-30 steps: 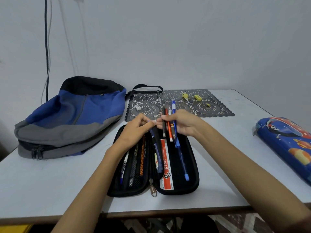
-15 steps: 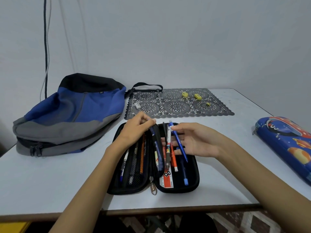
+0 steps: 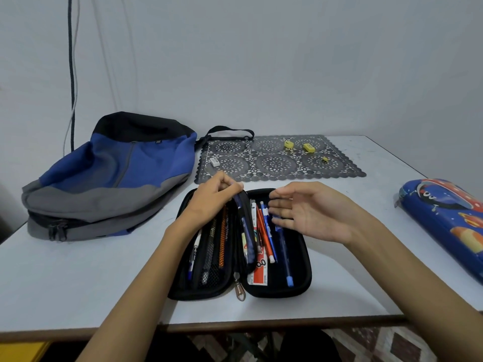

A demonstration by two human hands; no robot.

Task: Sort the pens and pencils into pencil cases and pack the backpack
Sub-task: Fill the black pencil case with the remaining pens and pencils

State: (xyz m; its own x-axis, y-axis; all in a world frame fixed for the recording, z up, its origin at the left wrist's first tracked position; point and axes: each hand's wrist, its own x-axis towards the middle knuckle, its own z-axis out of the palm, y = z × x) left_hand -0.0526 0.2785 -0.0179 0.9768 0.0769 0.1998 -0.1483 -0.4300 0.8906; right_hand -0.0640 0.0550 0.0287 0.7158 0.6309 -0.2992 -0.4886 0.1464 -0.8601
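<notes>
A black pencil case point(image 3: 300, 278) lies open on the white table point(image 3: 78, 278) in front of me. My left hand point(image 3: 211, 199) pinches the top of its middle divider flap point(image 3: 245, 228) and holds it upright. Pens and pencils point(image 3: 265, 231) lie loose in the right half, over a red and white ruler point(image 3: 260, 273). More pens sit under the mesh of the left half point(image 3: 209, 254). My right hand point(image 3: 305, 212) hovers above the right half with fingers spread, holding nothing. A blue and grey backpack point(image 3: 109, 178) lies at the left.
A blue hard pencil case point(image 3: 444, 226) with cartoon prints lies at the right table edge. Behind the open case a dark lace placemat point(image 3: 277, 160) carries three yellow sharpeners point(image 3: 308, 147) and a white eraser point(image 3: 215, 161). Cables hang down the wall at the left.
My right hand held a bunch of pens one second ago; it lowered them into the right half of the case, let go and now hovers with spread fingers. My left hand kept the flap.
</notes>
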